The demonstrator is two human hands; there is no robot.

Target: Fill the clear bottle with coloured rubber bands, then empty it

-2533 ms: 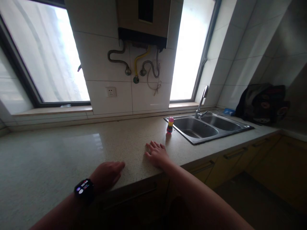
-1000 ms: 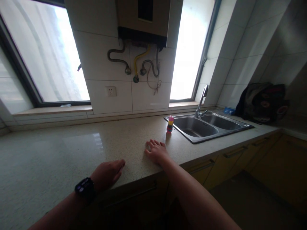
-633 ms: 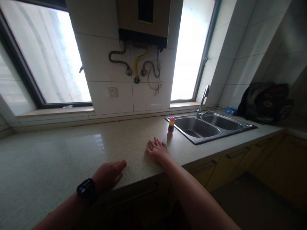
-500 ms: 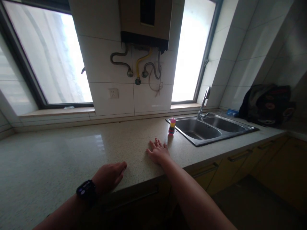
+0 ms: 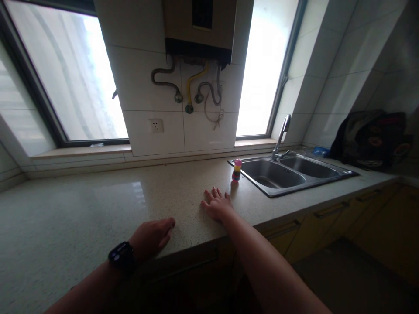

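Left hand (image 5: 152, 237) and right hand (image 5: 218, 205) lay flat, fingers spread, empty on countertop (image 5: 98, 209). Right hand sat near small bottle (image 5: 236, 169); a careless sweep could topple it.

I see a wide bare stretch of countertop (image 5: 91, 205) left of the sink (image 5: 314, 185); a hand can sweep there freely, back to the wall ledge; a small bottle (image 5: 236, 169) stands at the sink's left corner, just beside the rim; the right hand (image 5: 218, 204) lies flat front-left of the sink, with a narrow gap from fingertips to bottle; the left hand (image 5: 152, 235) lies flat farther left of the sink, near the counter edge; the faucet (image 5: 281, 136) rises behind the sink, in the way over the basins; a dark bag (image 5: 371, 138) fills the counter right of the sink; hoses (image 5: 196, 89) hang on the wall up-left of the sink, well above the counter.
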